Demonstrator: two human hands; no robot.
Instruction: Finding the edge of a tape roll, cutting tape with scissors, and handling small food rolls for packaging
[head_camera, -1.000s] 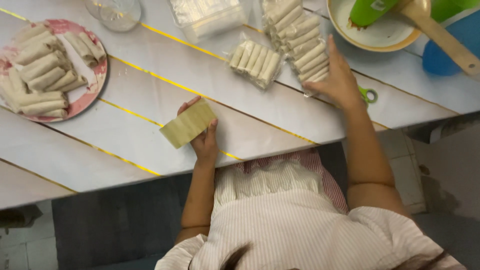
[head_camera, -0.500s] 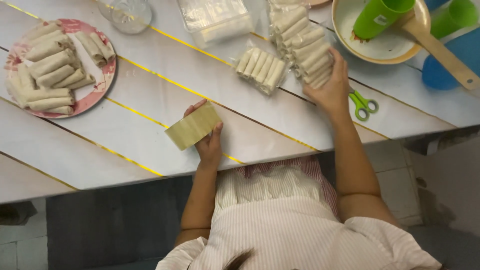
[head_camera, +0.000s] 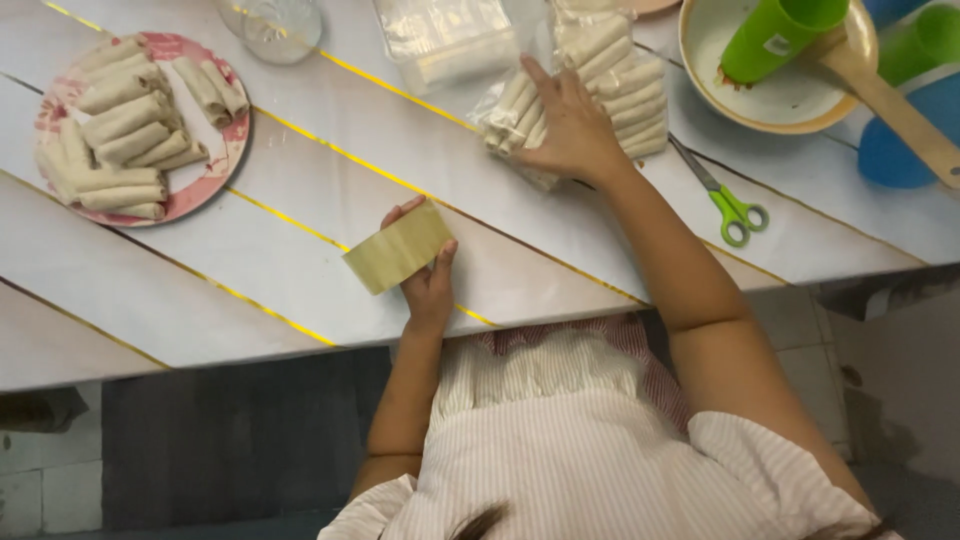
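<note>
My left hand (head_camera: 430, 285) grips a flat tan roll of tape (head_camera: 398, 250), held upright on the white table (head_camera: 300, 270) near its front edge. My right hand (head_camera: 575, 130) lies palm down, fingers spread, on clear plastic packs of pale spring rolls (head_camera: 620, 75). A smaller pack (head_camera: 505, 110) sits under its fingertips, right against the larger one.
A pink plate (head_camera: 215, 185) piled with spring rolls sits at the left. A glass (head_camera: 275, 25) and clear container (head_camera: 445, 40) stand at the back. Green-handled scissors (head_camera: 735, 210), a cream bowl (head_camera: 790, 100) with a green cup (head_camera: 775, 35), a wooden spoon (head_camera: 890, 100) and a blue bowl (head_camera: 900, 150) lie on the right.
My right hand has slid left from the edge of the big pack onto both packs, and the small pack now sits against the large one. My left hand still holds the tape.
</note>
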